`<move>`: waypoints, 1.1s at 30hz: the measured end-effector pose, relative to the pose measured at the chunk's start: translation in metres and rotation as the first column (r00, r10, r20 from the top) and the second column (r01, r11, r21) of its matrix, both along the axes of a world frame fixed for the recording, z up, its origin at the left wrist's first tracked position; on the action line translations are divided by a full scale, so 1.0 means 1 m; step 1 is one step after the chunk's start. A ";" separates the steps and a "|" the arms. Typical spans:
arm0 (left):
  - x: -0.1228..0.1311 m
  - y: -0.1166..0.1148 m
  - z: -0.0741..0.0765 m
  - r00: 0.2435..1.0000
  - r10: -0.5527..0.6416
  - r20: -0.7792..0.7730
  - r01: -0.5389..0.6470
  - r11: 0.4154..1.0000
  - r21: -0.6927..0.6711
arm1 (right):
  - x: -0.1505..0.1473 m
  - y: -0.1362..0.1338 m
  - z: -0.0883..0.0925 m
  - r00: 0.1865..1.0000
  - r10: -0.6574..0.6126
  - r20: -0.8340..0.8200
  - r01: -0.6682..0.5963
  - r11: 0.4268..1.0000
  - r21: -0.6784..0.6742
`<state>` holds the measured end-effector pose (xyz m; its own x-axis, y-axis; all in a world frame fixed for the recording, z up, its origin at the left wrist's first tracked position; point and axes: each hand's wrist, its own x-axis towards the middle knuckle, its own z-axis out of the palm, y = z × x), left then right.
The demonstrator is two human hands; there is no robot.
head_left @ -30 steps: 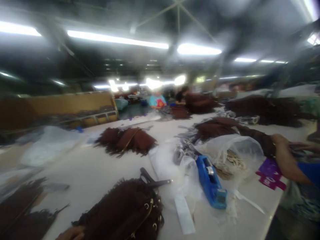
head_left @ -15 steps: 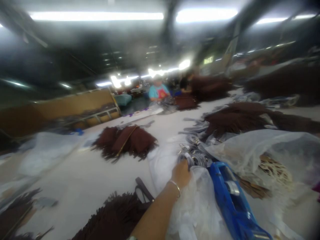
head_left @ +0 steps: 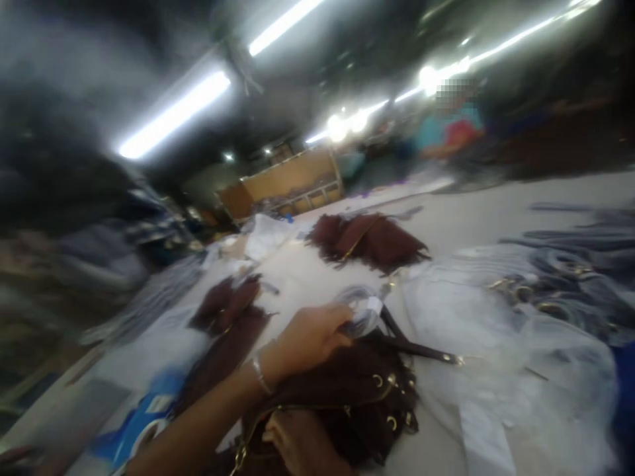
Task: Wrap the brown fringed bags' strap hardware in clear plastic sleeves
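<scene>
My left hand (head_left: 317, 334), with a bracelet at its wrist, is closed around a coiled grey strap (head_left: 364, 317) wrapped in a white band. It is held just above a dark brown handbag (head_left: 342, 377) with gold rings, a zip and a dark shoulder strap. Lower down, my right hand (head_left: 292, 436) is at the bag's zipped opening, its fingers curled at the edge. Motion blur softens both hands, and part of the right one is cut off by the bottom of the view.
Brown fringed bags (head_left: 372, 241) lie farther along the white table (head_left: 278, 277). More grey straps with metal rings (head_left: 555, 284) sit on clear plastic (head_left: 520, 357) at the right. A blue tape dispenser (head_left: 143, 410) stands at lower left. Across the table is a person (head_left: 449, 132).
The view has swung left. My left hand has come away from the pile of grey straps with one coil and is now over the brown bag. My right hand has come into view.
</scene>
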<state>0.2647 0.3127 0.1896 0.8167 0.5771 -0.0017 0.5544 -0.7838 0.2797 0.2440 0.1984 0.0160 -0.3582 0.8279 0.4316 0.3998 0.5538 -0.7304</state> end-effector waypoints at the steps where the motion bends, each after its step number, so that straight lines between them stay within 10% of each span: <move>1: -0.039 -0.011 0.003 0.996 0.075 -0.045 -0.075 0.997 0.008 | -0.007 0.009 -0.004 1.000 0.017 -0.021 -0.018 1.000 -0.022; 5: -0.165 -0.054 -0.032 0.921 0.364 -0.138 -0.363 0.931 0.030 | -0.016 0.028 -0.013 0.997 0.002 -0.083 -0.011 0.995 -0.103; 9: -0.223 -0.076 -0.072 0.872 0.462 -0.164 -0.468 0.884 0.002 | -0.015 0.018 -0.003 0.999 -0.040 0.028 0.042 0.996 -0.080; 16: -0.218 -0.050 -0.058 0.890 0.446 0.089 -0.453 0.887 0.086 | -0.041 -0.008 0.003 0.899 -0.311 0.308 0.286 0.950 0.124; 22: -0.188 -0.021 -0.107 0.854 0.507 0.121 -0.519 0.848 0.106 | -0.060 -0.015 0.002 0.807 -0.312 0.501 0.136 0.924 0.357; 28: -0.199 -0.029 -0.124 0.877 0.435 0.206 -0.458 0.885 0.079 | -0.036 0.000 0.043 0.946 -0.030 0.323 0.041 0.999 -0.025; 33: -0.207 -0.043 -0.121 0.866 0.403 0.297 -0.437 0.898 0.056 | -0.019 0.029 0.038 0.955 -0.297 -0.023 0.233 0.794 -0.562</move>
